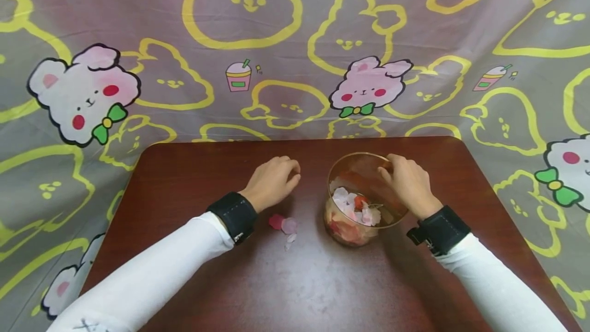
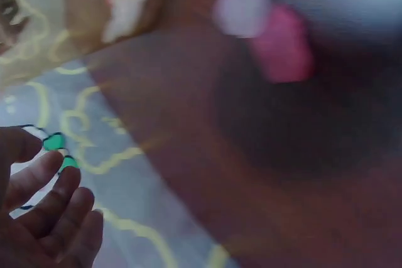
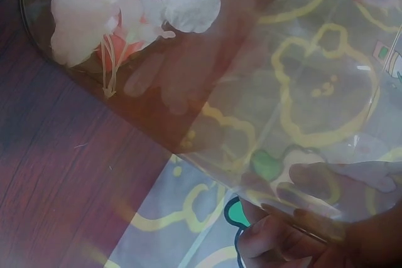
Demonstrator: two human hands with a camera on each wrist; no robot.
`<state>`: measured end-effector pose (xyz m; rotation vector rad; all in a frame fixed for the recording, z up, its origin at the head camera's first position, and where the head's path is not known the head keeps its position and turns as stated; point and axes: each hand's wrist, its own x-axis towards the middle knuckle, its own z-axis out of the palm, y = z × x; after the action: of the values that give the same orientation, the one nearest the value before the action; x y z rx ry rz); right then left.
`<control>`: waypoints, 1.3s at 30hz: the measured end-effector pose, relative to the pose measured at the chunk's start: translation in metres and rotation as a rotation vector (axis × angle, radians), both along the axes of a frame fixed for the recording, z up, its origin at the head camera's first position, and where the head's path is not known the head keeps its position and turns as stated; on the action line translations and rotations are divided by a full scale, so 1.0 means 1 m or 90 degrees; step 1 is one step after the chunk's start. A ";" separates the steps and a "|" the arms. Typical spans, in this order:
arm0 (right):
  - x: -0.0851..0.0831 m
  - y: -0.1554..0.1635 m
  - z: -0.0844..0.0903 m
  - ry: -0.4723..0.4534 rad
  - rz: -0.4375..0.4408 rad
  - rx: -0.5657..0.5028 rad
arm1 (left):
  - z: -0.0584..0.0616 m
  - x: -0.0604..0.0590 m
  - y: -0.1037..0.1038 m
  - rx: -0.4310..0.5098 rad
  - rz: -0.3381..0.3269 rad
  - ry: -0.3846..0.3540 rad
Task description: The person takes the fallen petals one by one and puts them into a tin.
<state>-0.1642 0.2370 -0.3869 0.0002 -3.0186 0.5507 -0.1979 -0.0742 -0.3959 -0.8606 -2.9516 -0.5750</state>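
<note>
A clear container with a gold rim stands on the table and holds white, pale pink and red flower petals. My right hand grips its rim at the far right side, thumb inside the wall and fingers outside. In the right wrist view the petals lie at the bottom, seen through the see-through wall. My left hand hovers left of the container, its fingers loosely bent around nothing. Below it on the table lie a deep pink petal, a lilac petal and small white petals.
The brown wooden table has rounded far corners. A cloth with yellow outlines and cartoon bunnies hangs behind and beside it. Both wrists wear black bands.
</note>
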 end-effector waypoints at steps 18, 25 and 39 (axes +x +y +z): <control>0.000 0.000 0.002 0.005 0.001 0.003 | -0.074 0.033 -0.038 -0.067 -0.022 -0.095; 0.001 0.000 0.001 0.010 0.003 0.005 | -0.069 0.029 -0.044 -0.056 -0.021 -0.098; 0.000 -0.001 0.000 0.009 0.002 0.010 | -0.001 -0.006 -0.026 0.008 -0.008 -0.042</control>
<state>-0.1644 0.2361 -0.3869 0.0101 -3.0101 0.5243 -0.2039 -0.0997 -0.3968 -0.8774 -2.9995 -0.6343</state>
